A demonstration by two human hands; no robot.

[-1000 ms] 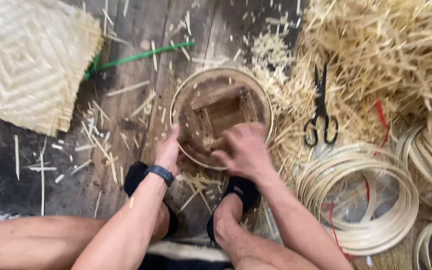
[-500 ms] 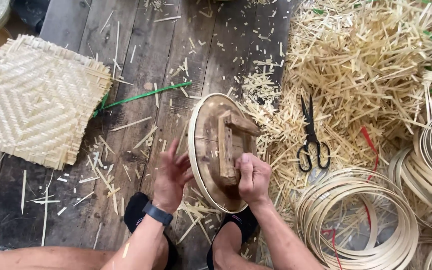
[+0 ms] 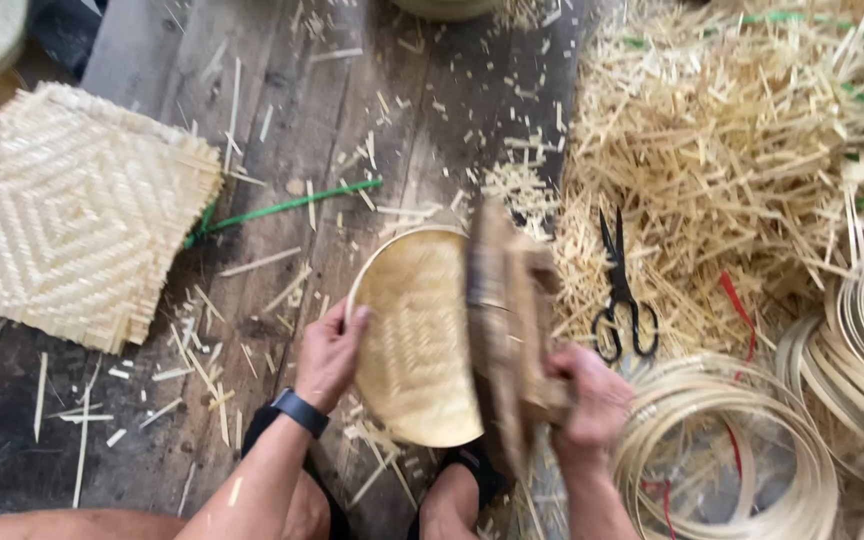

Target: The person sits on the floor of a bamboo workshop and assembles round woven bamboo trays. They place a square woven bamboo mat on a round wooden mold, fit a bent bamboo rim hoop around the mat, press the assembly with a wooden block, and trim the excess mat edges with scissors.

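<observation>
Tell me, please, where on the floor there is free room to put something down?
Mostly free: the planks between the woven mat and the round basket, with only scattered chips. Crowded: the straw pile, scissors and hoops on the right.

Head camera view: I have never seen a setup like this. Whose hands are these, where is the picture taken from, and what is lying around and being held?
There is no machine here. The one picture comes from a camera worn on a person's head, looking down at their own two bare hands above a dark plank floor.

The left hand, with a dark wristband, rests on the rim of a round woven bamboo tray. The right hand grips a wooden block-like form, blurred, standing on edge against the tray.

Around them: a square woven mat at the left, a green strip beside it, black scissors on a heap of bamboo offcuts, and coiled bamboo hoops at the right. Slivers litter the floor.
</observation>
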